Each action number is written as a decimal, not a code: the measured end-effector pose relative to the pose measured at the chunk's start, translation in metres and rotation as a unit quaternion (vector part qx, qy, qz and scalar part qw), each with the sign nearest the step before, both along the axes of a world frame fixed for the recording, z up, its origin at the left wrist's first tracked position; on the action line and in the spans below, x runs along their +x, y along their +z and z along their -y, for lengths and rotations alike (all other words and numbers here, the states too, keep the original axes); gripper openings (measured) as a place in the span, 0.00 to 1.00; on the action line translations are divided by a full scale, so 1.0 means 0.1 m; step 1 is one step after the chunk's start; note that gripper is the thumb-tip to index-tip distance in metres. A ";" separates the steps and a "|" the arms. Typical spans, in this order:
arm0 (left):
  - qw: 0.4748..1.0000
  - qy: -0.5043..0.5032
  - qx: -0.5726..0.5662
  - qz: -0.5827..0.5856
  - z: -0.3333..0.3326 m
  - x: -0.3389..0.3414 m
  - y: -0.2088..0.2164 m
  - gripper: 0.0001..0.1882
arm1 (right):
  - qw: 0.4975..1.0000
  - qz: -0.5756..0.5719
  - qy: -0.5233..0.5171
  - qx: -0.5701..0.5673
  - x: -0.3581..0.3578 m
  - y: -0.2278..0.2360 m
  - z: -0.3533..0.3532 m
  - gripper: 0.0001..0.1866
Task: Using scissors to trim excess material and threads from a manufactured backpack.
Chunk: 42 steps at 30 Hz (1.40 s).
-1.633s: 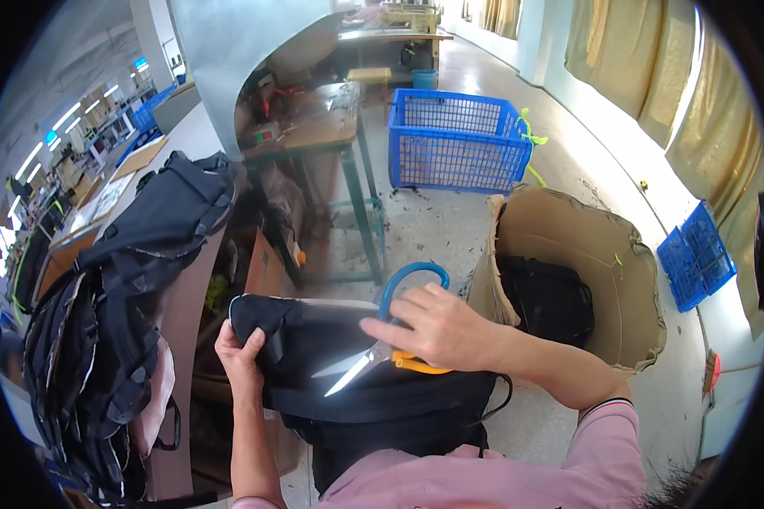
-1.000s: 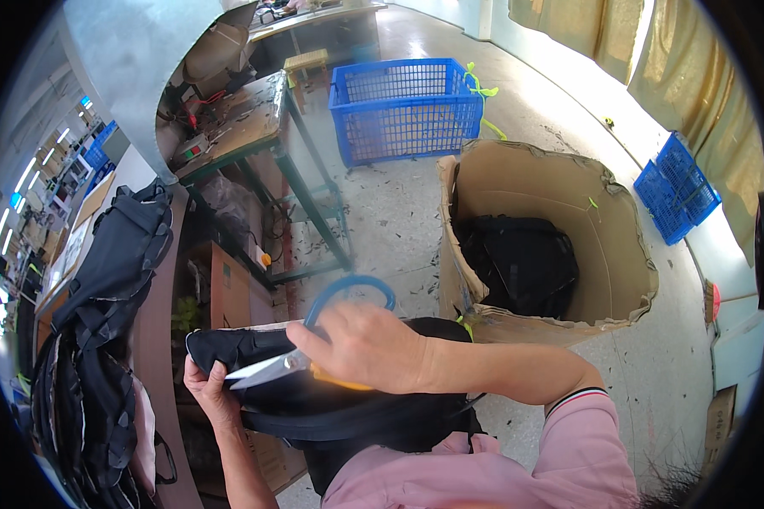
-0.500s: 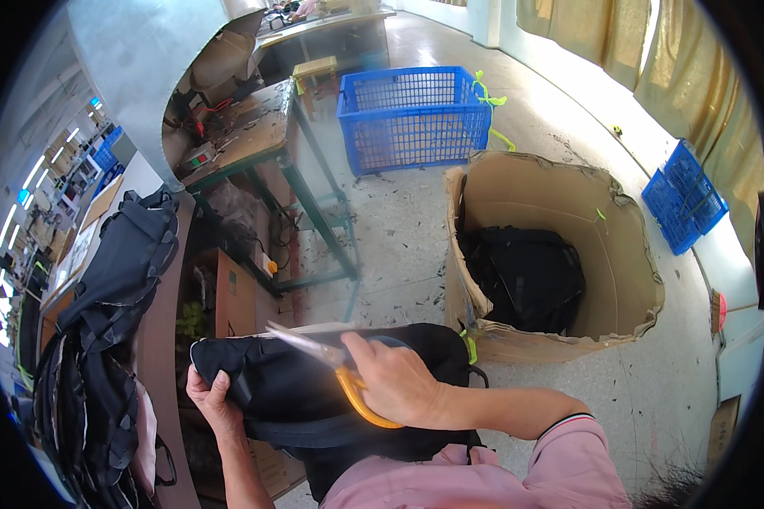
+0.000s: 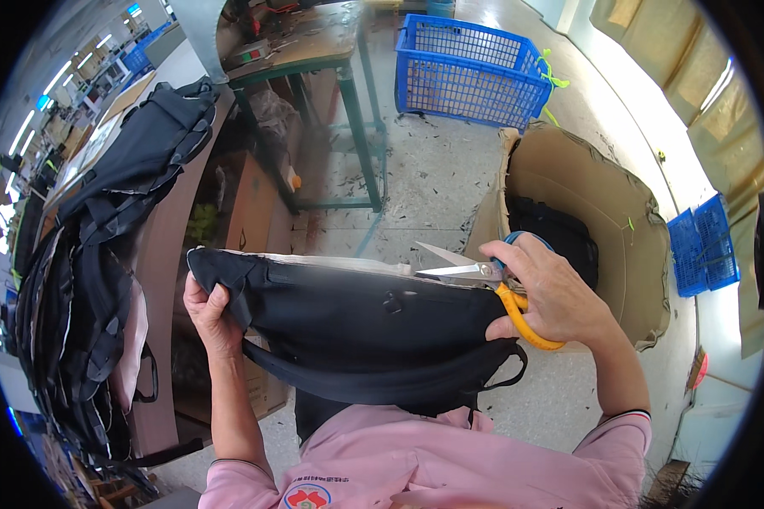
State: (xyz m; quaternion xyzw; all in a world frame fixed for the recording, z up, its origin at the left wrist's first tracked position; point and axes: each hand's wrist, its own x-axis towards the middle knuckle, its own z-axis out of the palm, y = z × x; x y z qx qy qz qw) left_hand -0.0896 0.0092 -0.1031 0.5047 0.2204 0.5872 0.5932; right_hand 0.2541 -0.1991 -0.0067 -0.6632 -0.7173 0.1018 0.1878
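Note:
A black fabric bag (image 4: 356,318) lies across my lap, its far edge showing a pale raw seam. My left hand (image 4: 212,314) pinches the bag's left corner, thumb on the near side. In my right hand (image 4: 556,288) is a pair of scissors (image 4: 522,318) with one orange and one blue handle. The blades are spread and point left, around or just over the pale seam near the bag's right part; I cannot tell whether cloth lies between them. A black strap (image 4: 373,386) curves along the bag's near side and ends in a loop at the right.
Black bag pieces (image 4: 136,170) are heaped on a table at the left. A cardboard box (image 4: 586,161) holding black items stands right. Beyond are a blue plastic crate (image 4: 475,81) and a green-legged table (image 4: 314,64). Another blue basket (image 4: 705,246) is by the wall.
My right hand has moved right with the scissors, and the blades have spread at the seam. The bag's far edge has tilted into view. The whole view has shifted downward.

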 end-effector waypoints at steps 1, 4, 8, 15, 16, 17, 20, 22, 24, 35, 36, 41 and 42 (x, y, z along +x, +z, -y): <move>1.000 -0.003 0.000 0.003 0.01 -0.01 -0.01 0.24 | 0.999 -0.018 0.012 -0.042 -0.01 0.04 0.00 0.44; 1.000 0.000 0.003 0.012 0.05 -0.03 -0.03 0.24 | 0.994 -0.022 0.041 -0.103 -0.06 0.15 -0.05 0.42; 1.000 0.010 -0.015 0.021 0.11 -0.02 0.02 0.26 | 0.990 -0.016 0.081 -0.111 -0.12 0.19 -0.12 0.40; 0.999 0.031 -0.022 0.027 0.15 -0.04 0.00 0.26 | 0.987 -0.009 0.143 -0.070 -0.18 0.17 -0.21 0.33; 0.999 0.031 -0.025 0.025 0.14 -0.06 -0.01 0.26 | 0.987 0.008 0.136 -0.081 -0.19 0.19 -0.21 0.32; 0.999 0.031 -0.028 0.023 0.14 -0.07 -0.02 0.26 | 0.987 0.025 0.129 -0.093 -0.21 0.19 -0.21 0.30; 0.999 0.039 -0.030 0.024 0.16 -0.08 -0.03 0.27 | 0.986 0.047 0.128 -0.093 -0.22 0.19 -0.21 0.29; 0.998 0.036 -0.032 0.028 0.16 -0.10 -0.05 0.27 | 0.986 0.044 0.125 -0.101 -0.25 0.22 -0.21 0.29; 0.998 0.032 -0.033 0.032 0.16 -0.11 -0.06 0.27 | 0.986 0.041 0.121 -0.107 -0.28 0.28 -0.21 0.30; 0.997 0.037 -0.040 0.048 0.20 -0.11 -0.10 0.28 | 0.979 0.039 0.130 -0.152 -0.43 0.25 -0.33 0.31; 0.997 0.040 -0.040 0.048 0.21 -0.11 -0.11 0.28 | 0.979 0.040 0.133 -0.152 -0.43 0.26 -0.34 0.31; 0.997 0.035 -0.048 0.052 0.24 -0.10 -0.08 0.28 | 0.985 0.063 0.137 -0.087 -0.50 0.37 -0.36 0.32; 0.997 0.029 -0.042 0.049 0.24 -0.09 -0.08 0.28 | 0.985 0.064 0.137 -0.087 -0.52 0.37 -0.38 0.32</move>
